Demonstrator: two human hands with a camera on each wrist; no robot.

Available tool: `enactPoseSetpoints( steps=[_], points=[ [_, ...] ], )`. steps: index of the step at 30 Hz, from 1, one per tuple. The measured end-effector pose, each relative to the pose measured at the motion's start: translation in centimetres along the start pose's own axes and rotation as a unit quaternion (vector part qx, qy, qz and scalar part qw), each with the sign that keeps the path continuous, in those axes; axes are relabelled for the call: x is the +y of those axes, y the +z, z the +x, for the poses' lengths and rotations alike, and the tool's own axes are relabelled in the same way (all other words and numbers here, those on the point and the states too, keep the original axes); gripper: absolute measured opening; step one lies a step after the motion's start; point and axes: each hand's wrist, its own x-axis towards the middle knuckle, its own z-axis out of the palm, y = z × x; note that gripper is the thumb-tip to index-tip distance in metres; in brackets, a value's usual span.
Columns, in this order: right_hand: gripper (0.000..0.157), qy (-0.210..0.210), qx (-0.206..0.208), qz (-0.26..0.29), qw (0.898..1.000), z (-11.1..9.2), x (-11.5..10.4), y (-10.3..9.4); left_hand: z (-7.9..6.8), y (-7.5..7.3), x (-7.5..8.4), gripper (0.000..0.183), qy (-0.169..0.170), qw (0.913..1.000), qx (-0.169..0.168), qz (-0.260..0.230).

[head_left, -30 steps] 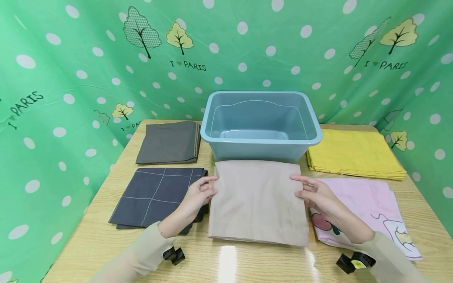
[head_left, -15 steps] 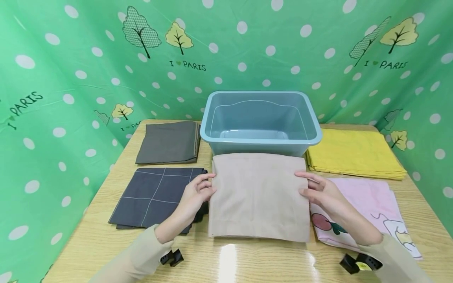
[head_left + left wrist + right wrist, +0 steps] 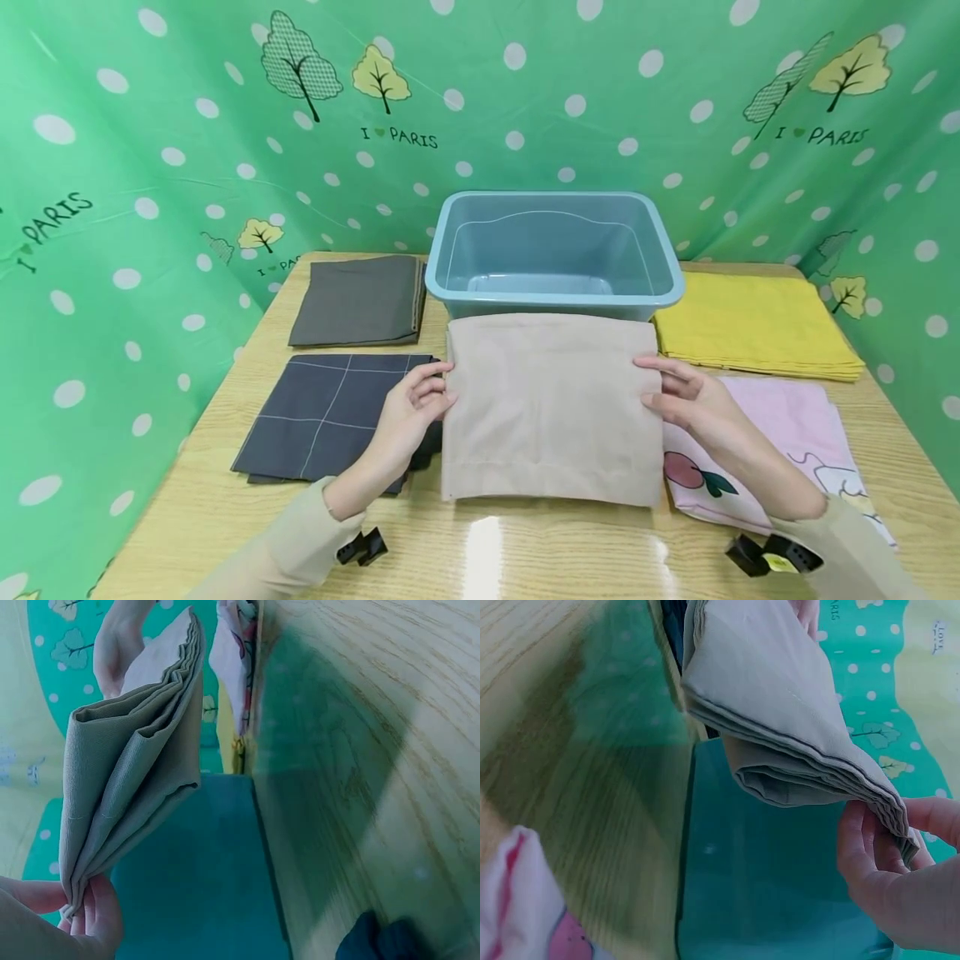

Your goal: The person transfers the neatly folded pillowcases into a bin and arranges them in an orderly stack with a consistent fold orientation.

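Note:
A folded beige cloth point(image 3: 551, 408) hangs between my two hands, in front of the blue bin. My left hand point(image 3: 405, 417) pinches its left edge, thumb on the near face and fingers behind. On the opposite edge, my right hand point(image 3: 697, 408) grips it the same way. Both wrist views show the cloth point(image 3: 135, 750) held up off the table, its stacked folds bunched between thumb and fingers. In the right wrist view the right hand point(image 3: 900, 885) squeezes one corner of the layers. The blue plastic bin point(image 3: 555, 299) stands open-topped just beyond, with nothing inside it.
To the left lie a folded dark grey cloth point(image 3: 356, 300) and a navy checked cloth point(image 3: 322, 417). A folded yellow cloth point(image 3: 750, 321) and a pink printed cloth point(image 3: 780, 408) lie to the right. A green dotted curtain point(image 3: 480, 108) encloses the wooden table point(image 3: 202, 508).
The beige cloth has risen from near the table toward the bin, its top edge now covering more of the bin's front. Both hands keep hold; the right has shifted slightly outward.

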Motion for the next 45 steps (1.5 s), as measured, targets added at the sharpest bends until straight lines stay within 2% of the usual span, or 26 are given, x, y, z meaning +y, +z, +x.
enactPoseSetpoints(
  steps=[8, 15, 23, 28, 35, 45],
  points=[
    [0.039, -0.029, -0.013, 0.036, 0.999, 0.0, -1.0, -0.5, 0.0, -0.2, 1.1, 0.037, 0.021, 0.9998, -0.005, -0.005],
    [0.04, -0.025, -0.006, 0.024, 0.999, 0.0, -2.2, -0.9, 0.3, -0.1, 2.2, 0.038, 0.032, 0.9994, -0.008, -0.01],
    [0.042, -0.027, -0.011, 0.055, 0.998, 0.4, -3.3, -1.4, 0.7, -0.1, 3.3, 0.037, 0.037, 0.9993, -0.009, -0.002],
    [0.041, -0.028, -0.005, 0.074, 0.997, 0.9, -4.0, -1.7, 1.4, -0.1, 3.9, 0.037, 0.04, 0.9991, -0.005, 0.008],
    [0.041, -0.02, 0.008, 0.062, 0.998, 1.8, -4.9, -2.1, 2.7, 0.0, 4.6, 0.038, 0.048, 0.9988, 0.002, 0.009],
    [0.041, -0.007, 0.035, 0.085, 0.996, 3.5, -6.3, -2.4, 4.4, 0.2, 5.9, 0.039, 0.045, 0.9989, 0.005, -0.012]
  ],
)
